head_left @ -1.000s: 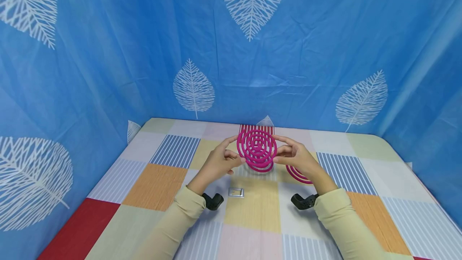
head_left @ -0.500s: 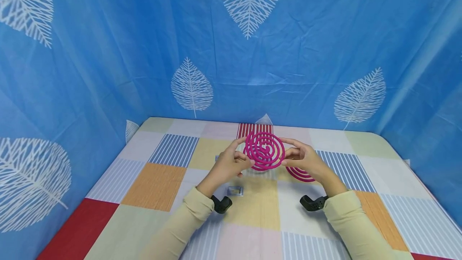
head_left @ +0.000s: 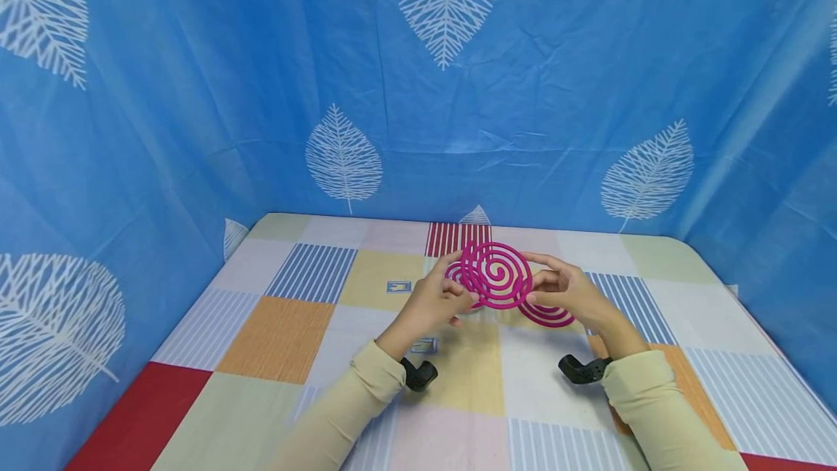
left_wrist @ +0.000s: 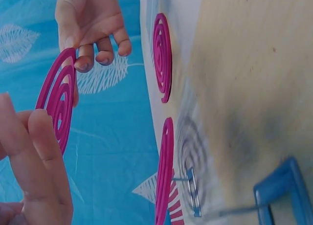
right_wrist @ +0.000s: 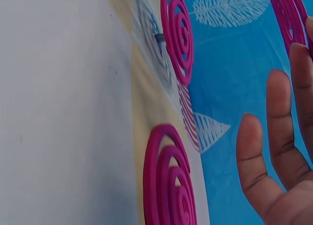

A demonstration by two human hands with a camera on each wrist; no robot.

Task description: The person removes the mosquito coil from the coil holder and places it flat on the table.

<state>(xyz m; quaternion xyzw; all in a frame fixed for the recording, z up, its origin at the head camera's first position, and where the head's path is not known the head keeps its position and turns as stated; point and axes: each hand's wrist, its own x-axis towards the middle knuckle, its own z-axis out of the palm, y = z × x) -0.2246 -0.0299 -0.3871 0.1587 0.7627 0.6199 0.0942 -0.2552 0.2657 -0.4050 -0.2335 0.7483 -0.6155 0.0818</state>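
Note:
Both hands hold a pink spiral mosquito coil [head_left: 498, 275] above the table, its face turned toward the head camera. My left hand [head_left: 434, 300] pinches its left rim between thumb and fingers. At the opposite rim, my right hand [head_left: 569, 293] does the same, other fingers loosely bent. A second coil [left_wrist: 165, 181] sits raised on a small metal stand [left_wrist: 194, 193], casting a spiral shadow; in the head view it is partly hidden behind the held one. To the right a third coil [head_left: 548, 318] lies low over the cloth, partly covered by the right hand.
Small metal stands, one [head_left: 399, 286] farther back and one [head_left: 425, 345] close to the left wrist, lie on the patchwork tablecloth [head_left: 275, 413]. A blue leaf-print curtain [head_left: 418, 166] hangs behind the table and along its sides.
Both hands have moved right with the held coil. The raised coil behind it now shows at its left, and the farther stand at left has come into full view.

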